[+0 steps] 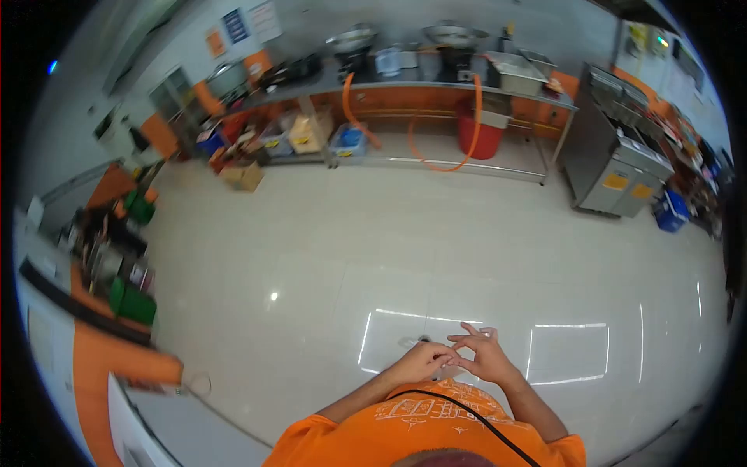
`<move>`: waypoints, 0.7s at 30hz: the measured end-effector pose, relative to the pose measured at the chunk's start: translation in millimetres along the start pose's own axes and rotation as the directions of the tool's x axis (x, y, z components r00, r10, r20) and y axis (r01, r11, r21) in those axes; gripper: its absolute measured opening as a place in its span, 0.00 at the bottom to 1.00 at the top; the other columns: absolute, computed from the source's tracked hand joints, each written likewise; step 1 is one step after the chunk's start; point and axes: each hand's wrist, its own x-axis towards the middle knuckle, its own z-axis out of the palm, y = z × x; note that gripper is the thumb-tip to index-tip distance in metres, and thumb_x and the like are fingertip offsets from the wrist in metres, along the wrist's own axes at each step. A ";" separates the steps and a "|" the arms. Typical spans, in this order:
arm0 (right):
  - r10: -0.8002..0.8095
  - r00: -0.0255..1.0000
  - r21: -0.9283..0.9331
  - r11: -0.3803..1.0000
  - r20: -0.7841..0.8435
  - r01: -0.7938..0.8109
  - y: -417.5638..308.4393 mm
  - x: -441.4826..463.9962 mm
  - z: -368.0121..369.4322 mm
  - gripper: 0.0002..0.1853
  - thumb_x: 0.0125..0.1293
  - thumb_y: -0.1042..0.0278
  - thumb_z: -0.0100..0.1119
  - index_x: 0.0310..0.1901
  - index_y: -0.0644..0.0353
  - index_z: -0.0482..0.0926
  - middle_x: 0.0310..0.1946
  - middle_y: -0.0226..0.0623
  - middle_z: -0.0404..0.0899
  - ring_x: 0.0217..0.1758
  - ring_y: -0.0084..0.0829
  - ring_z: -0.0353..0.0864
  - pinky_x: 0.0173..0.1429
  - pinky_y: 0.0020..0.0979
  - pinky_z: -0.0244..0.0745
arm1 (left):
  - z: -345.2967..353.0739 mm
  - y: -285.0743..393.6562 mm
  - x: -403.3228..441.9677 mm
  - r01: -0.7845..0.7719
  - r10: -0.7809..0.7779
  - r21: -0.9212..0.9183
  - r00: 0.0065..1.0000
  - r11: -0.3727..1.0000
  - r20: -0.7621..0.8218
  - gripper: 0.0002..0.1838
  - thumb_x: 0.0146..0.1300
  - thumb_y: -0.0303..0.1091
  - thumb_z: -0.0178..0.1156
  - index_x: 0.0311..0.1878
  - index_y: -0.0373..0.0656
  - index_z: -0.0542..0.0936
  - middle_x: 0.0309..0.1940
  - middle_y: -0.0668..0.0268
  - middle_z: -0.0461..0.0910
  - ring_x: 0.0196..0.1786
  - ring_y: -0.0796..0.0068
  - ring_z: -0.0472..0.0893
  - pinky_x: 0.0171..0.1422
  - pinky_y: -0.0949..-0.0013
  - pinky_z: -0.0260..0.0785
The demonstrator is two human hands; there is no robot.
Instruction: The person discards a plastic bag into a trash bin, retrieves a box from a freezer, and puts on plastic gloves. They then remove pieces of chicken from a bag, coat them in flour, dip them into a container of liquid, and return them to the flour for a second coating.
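Observation:
In front of the orange shirt (451, 409), my left hand (422, 362) and my right hand (484, 356) meet at the fingertips. The left fingers are bent and pressed together against the thumb side of the right hand. Whether anything small lies between them is too small to make out. My right hand has its fingers spread apart, and something like a ring shows on one finger. A dark cord (467, 406) runs across the shirt. Beyond the hands, part of a dark shoe (424, 338) shows on the floor.
Shiny tiled floor (311, 233) stretches ahead. A steel bench (389, 78) at the back carries woks, with orange hoses and a red bucket (476, 131) below. A steel fryer (622, 156) stands right, green bins (132, 301) left, a white counter (183, 424) at lower left.

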 end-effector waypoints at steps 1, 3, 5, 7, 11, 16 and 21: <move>0.031 0.999 -0.002 1.000 -0.039 -0.031 11.5 17.2 -16.9 0.13 0.58 0.61 0.65 0.43 0.53 0.79 0.51 0.38 0.79 0.70 0.42 0.62 0.66 0.46 0.48 | -13.4 5.6 27.7 -0.017 0.012 0.073 0.997 0.997 0.075 0.09 0.67 0.29 0.52 0.44 0.37 0.80 0.36 0.60 0.81 0.39 0.75 0.79 0.46 0.71 0.71; 0.036 0.999 0.068 0.997 -0.040 -0.033 36.5 39.2 -50.3 0.11 0.57 0.64 0.65 0.40 0.56 0.79 0.42 0.37 0.82 0.58 0.43 0.75 0.59 0.43 0.62 | -31.4 16.2 81.0 -0.013 0.010 0.024 0.989 1.000 0.146 0.09 0.66 0.29 0.53 0.44 0.39 0.81 0.38 0.59 0.82 0.40 0.73 0.80 0.46 0.71 0.71; 0.163 0.986 0.230 0.962 -0.038 -0.150 59.2 60.5 -75.1 0.11 0.56 0.66 0.65 0.40 0.57 0.78 0.35 0.39 0.83 0.42 0.46 0.81 0.46 0.38 0.72 | -44.2 18.5 131.1 -0.058 0.056 0.006 0.987 0.998 0.151 0.09 0.64 0.29 0.55 0.44 0.38 0.81 0.38 0.60 0.82 0.42 0.73 0.80 0.46 0.70 0.71; 0.270 0.958 0.217 0.945 -0.093 -0.245 79.6 70.8 -98.0 0.12 0.55 0.66 0.65 0.40 0.59 0.79 0.33 0.43 0.82 0.36 0.49 0.80 0.38 0.38 0.74 | -49.8 24.6 176.8 -0.042 0.044 -0.017 0.988 0.999 0.151 0.08 0.62 0.28 0.58 0.43 0.38 0.81 0.34 0.63 0.80 0.38 0.75 0.78 0.43 0.71 0.71; 0.285 0.871 0.097 0.958 -0.400 -0.269 128.2 72.5 -130.4 0.09 0.53 0.66 0.68 0.27 0.62 0.81 0.28 0.41 0.77 0.33 0.42 0.77 0.38 0.36 0.72 | -70.8 47.8 279.9 -0.159 0.133 0.102 0.965 0.982 0.228 0.08 0.57 0.24 0.61 0.41 0.39 0.80 0.26 0.68 0.70 0.29 0.80 0.70 0.38 0.74 0.69; 0.088 0.740 -0.141 0.960 -0.667 -0.241 211.1 80.8 -192.0 0.09 0.50 0.69 0.68 0.21 0.61 0.77 0.30 0.38 0.75 0.36 0.39 0.76 0.39 0.34 0.71 | -57.7 38.6 411.1 -0.278 0.169 0.323 0.930 0.905 0.328 0.08 0.57 0.24 0.59 0.41 0.42 0.79 0.35 0.65 0.75 0.37 0.74 0.76 0.42 0.69 0.71; 0.216 0.762 0.058 0.972 -0.610 -0.229 302.6 107.9 -290.2 0.07 0.53 0.70 0.65 0.29 0.59 0.76 0.25 0.38 0.77 0.29 0.40 0.77 0.36 0.34 0.74 | -29.1 71.3 548.6 -0.247 0.212 0.127 0.948 0.961 0.236 0.05 0.59 0.22 0.56 0.38 0.39 0.76 0.39 0.63 0.77 0.42 0.70 0.78 0.46 0.68 0.71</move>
